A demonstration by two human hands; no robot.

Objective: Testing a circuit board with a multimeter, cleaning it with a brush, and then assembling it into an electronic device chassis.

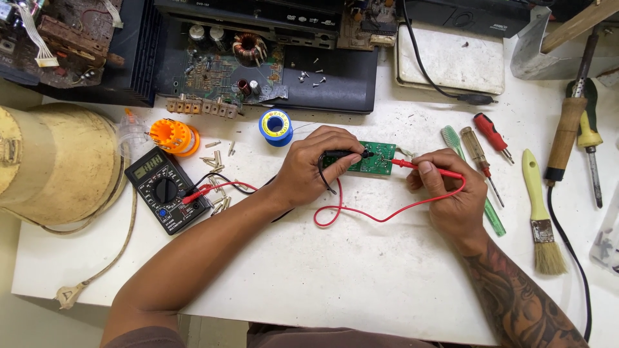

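A small green circuit board (377, 159) lies on the white table (335, 270) near its middle. My left hand (316, 164) grips a black test probe (351, 154) whose tip touches the board's left part. My right hand (448, 193) pinches a red test probe (412, 164) whose tip rests on the board's right side. Red and black leads (361, 216) curl across the table to a black multimeter (166, 189) at the left, its screen lit with digits.
An opened black device with a circuit board (258, 64) sits behind. A blue solder spool (276, 126), an orange bit holder (173, 137) and loose bits lie left. Screwdrivers (483, 151), a green toothbrush (471, 180), a paintbrush (540, 212) and a soldering iron (567, 129) lie right. A cream cylinder (58, 161) stands far left.
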